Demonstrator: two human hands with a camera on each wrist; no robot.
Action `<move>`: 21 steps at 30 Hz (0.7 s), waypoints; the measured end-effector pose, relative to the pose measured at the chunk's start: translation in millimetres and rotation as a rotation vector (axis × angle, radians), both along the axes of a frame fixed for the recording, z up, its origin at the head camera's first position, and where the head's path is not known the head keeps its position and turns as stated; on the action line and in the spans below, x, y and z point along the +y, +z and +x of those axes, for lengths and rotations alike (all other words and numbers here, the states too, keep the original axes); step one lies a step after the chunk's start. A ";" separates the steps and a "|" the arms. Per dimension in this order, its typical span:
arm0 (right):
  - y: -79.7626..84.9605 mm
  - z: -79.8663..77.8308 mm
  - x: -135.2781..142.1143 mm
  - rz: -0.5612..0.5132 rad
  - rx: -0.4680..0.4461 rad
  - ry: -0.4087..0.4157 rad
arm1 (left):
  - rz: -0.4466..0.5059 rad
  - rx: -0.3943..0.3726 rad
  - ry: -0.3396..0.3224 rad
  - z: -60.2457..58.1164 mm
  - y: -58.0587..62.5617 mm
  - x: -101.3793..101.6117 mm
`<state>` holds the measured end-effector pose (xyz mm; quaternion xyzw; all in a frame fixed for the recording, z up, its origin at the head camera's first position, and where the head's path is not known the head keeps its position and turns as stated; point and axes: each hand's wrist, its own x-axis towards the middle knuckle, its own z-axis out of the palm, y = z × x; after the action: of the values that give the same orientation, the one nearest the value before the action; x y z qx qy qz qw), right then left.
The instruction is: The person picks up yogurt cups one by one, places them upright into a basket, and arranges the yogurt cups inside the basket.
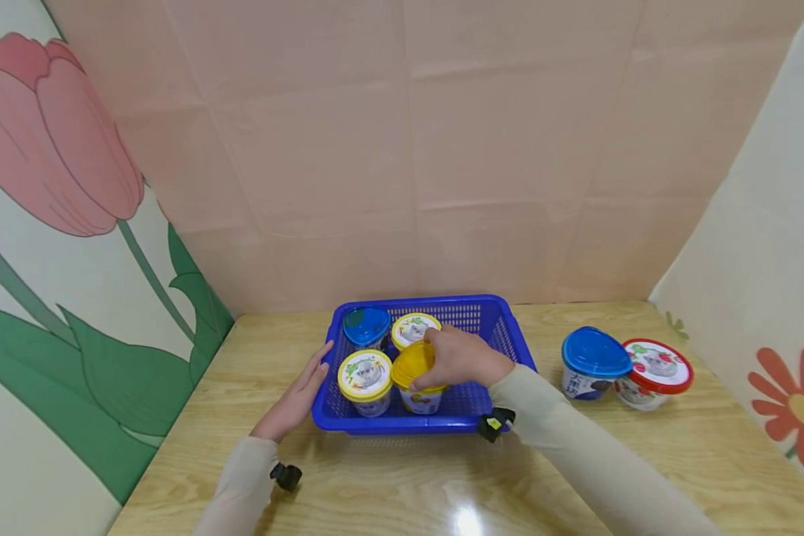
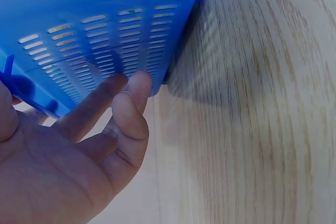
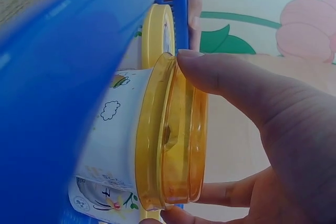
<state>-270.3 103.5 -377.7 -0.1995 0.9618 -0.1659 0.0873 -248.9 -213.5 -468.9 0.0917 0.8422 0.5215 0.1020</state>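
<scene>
A blue plastic basket (image 1: 412, 426) with slotted sides stands on the wooden table. My right hand (image 1: 465, 357) reaches inside it and grips a cup with a domed yellow lid (image 1: 412, 363), thumb and fingers on opposite sides of the lid. Around that cup stand a cup with a yellow-rimmed printed lid (image 1: 365, 376) to its left, a similar cup (image 1: 414, 327) behind, and a blue-lidded cup (image 1: 366, 326) at the back left. My left hand (image 1: 298, 398) rests against the basket's left side, its fingers loosely extended in the left wrist view.
To the basket's right, another blue-lidded cup (image 1: 595, 353) and a red-rimmed cup (image 1: 655, 366) stand touching or nearly so on the table (image 1: 409, 484). A pink-beige covered wall (image 1: 442, 186) rises behind, with flower-painted walls on both sides.
</scene>
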 end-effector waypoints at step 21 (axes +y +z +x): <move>2.1 3.6 -4.9 0.003 -0.028 -0.024 | 0.027 -0.005 -0.002 1.2 0.5 0.2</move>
<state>-266.8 98.5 -375.6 -0.1854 0.9631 -0.1683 0.0988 -247.7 -213.3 -468.4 0.0924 0.8346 0.5331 0.1035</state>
